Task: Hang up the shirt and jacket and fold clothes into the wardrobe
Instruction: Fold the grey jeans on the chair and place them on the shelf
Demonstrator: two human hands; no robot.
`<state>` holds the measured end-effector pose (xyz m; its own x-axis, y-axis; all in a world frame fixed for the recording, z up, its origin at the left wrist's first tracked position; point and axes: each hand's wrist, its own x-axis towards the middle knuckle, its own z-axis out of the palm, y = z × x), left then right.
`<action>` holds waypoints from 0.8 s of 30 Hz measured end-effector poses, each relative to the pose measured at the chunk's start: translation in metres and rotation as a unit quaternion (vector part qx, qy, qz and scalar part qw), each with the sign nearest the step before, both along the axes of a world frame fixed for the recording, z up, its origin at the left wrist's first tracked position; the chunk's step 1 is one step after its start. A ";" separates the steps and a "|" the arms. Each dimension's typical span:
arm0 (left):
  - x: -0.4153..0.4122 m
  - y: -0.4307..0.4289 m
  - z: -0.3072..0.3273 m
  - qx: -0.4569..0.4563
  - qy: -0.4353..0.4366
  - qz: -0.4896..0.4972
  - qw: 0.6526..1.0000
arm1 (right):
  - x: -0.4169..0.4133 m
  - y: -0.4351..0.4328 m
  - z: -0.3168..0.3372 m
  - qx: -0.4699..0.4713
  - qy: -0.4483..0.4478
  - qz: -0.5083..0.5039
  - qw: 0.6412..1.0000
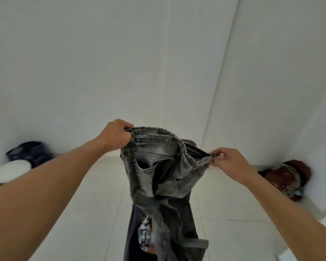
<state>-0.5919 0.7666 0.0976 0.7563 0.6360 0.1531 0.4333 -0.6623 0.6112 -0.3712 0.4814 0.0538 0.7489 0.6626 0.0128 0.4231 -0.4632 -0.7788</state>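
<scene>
the grey jeans (154, 166) hung in the air in front of the person, held up by the waist. the left hand (117, 135) had its fingers squeezed tight on one side, and the right hand (228, 162) pinched the other side.

One head-worn wide-angle view looks forward and down, close over both outstretched forearms toward white walls (102, 63).

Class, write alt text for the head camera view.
Two bare hands, left and right, hold grey washed jeans up by the waistband, legs dangling. Clothes piles lie at the white wall: dark left, reddish right.
</scene>
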 end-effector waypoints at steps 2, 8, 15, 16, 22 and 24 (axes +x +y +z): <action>-0.002 0.001 0.043 0.023 -0.015 -0.005 1.000 | 0.003 -0.010 0.040 -0.001 -0.073 -0.016 0.997; -0.007 -0.016 0.163 0.122 0.014 -0.009 0.992 | 0.018 -0.033 0.140 0.115 -0.103 -0.070 0.986; -0.007 -0.029 0.240 0.051 0.023 -0.002 0.998 | 0.031 -0.048 0.208 0.148 -0.051 -0.078 0.985; -0.010 -0.030 0.247 0.019 0.015 -0.004 1.000 | 0.033 -0.050 0.216 0.172 -0.057 -0.081 0.980; -0.022 -0.041 0.272 -0.062 -0.054 -0.033 0.996 | 0.040 -0.061 0.260 0.264 -0.067 -0.066 0.960; -0.024 -0.045 0.276 -0.095 -0.080 -0.050 0.991 | 0.042 -0.064 0.271 0.273 -0.065 -0.052 0.958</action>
<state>-0.6156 0.7212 0.3732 0.7927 0.5878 0.1615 0.2585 -0.5641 0.7842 -0.3294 0.4169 0.3243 0.7788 0.4526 0.4344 0.5073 -0.0470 -0.8605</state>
